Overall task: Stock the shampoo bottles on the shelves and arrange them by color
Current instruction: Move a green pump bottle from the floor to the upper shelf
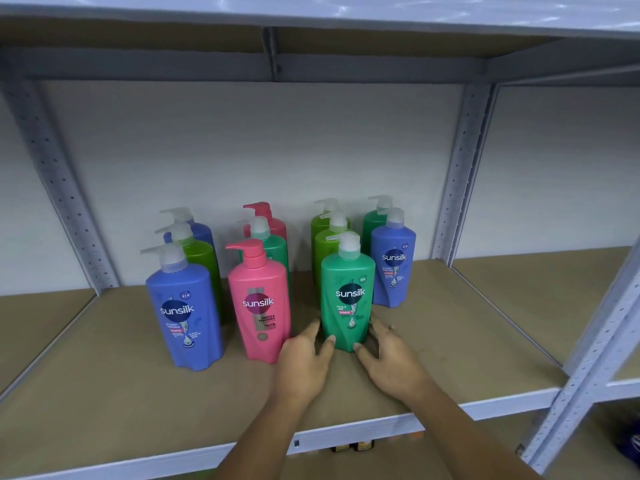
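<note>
Both hands are reaching in over the front edge of the shelf (104,393). The left hand (304,362) and right hand (389,362) are flanking the foot of the teal bottle (348,296), fingers (313,329) straight and spread, thumb tips touching its lower front, nothing gripped. That teal bottle is standing upright, heading the third row. Just left, the front pink bottle (259,306) is sitting close beside the left hand, with the front blue bottle (183,313) beyond it. Two lime bottles (329,251) are queuing directly behind the teal one. Further right and back, the right blue bottle (393,268) is fronting a dark green bottle (374,223), near the grey upright (464,168).
</note>
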Tool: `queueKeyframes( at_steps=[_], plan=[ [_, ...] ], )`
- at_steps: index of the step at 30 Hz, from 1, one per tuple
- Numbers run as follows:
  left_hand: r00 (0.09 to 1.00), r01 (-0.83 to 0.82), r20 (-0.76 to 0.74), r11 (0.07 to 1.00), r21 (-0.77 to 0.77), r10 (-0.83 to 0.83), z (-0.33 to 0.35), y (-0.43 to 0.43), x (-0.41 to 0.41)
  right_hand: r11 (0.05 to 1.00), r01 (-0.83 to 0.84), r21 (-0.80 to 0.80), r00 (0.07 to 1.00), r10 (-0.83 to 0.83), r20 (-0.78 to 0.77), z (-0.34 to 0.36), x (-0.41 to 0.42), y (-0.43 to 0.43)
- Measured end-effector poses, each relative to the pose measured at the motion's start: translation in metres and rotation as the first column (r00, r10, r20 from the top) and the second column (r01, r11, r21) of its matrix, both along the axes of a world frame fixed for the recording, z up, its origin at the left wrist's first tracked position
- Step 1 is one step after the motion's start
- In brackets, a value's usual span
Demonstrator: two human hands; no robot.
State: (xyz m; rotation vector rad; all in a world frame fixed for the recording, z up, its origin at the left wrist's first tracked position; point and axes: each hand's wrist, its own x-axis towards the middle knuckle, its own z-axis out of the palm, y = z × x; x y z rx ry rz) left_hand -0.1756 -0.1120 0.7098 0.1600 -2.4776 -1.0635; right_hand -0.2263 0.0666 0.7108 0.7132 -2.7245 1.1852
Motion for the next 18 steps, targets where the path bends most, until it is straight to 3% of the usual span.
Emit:
queueKeyframes(
  at_steps=[9, 18],
  plan=[
    [0.999, -0.031, 0.015, 0.996, -0.082, 0.032, 0.002, 0.001, 0.002, 0.997, 0.051, 0.058, 0.997, -0.055, 0.062, -0.004, -0.002, -0.002],
    [0.999, -0.038, 0.026, 0.979, -0.199, 0.044, -0.005, 0.002, -0.004, 0.988, 0.086, 0.127, 0.996, -0.088, 0.008, -0.010, -0.008, -0.005]
  ],
)
